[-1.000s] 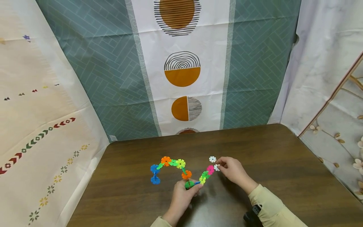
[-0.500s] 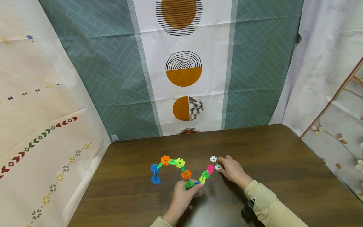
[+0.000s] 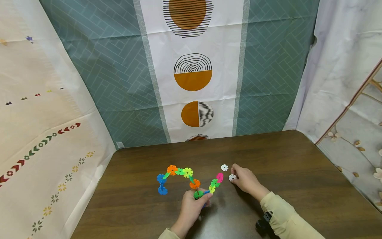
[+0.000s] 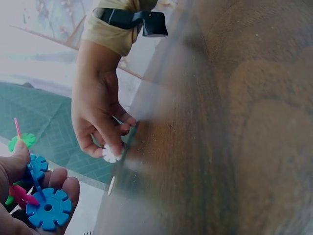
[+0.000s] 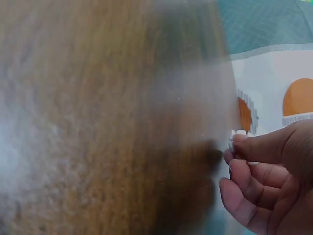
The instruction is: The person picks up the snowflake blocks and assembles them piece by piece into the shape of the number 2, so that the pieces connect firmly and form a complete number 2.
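My left hand (image 3: 191, 204) holds a chain of interlocked, notched plastic flower discs near its lowest bend. From there one side of the chain (image 3: 187, 172) arches left to blue discs; the other rises to a pink disc (image 3: 219, 177). Close up in the left wrist view, a blue disc (image 4: 48, 209) lies against the fingers, joined to pink and blue pieces. My right hand (image 3: 246, 179) pinches a white disc (image 3: 232, 177) between thumb and finger, low over the table and apart from the pink disc. Its fingers partly cover that white disc in the right wrist view.
A second white disc (image 3: 224, 167) lies on the brown wooden table (image 3: 137, 212) just beyond the right hand. Patterned cloths (image 3: 262, 83) hang behind and at both sides of the table. A black camera (image 3: 264, 225) is strapped to the right wrist.
My right hand has shifted slightly right with the white disc, widening the gap to the pink disc. The left hand and its chain have stayed nearly still.
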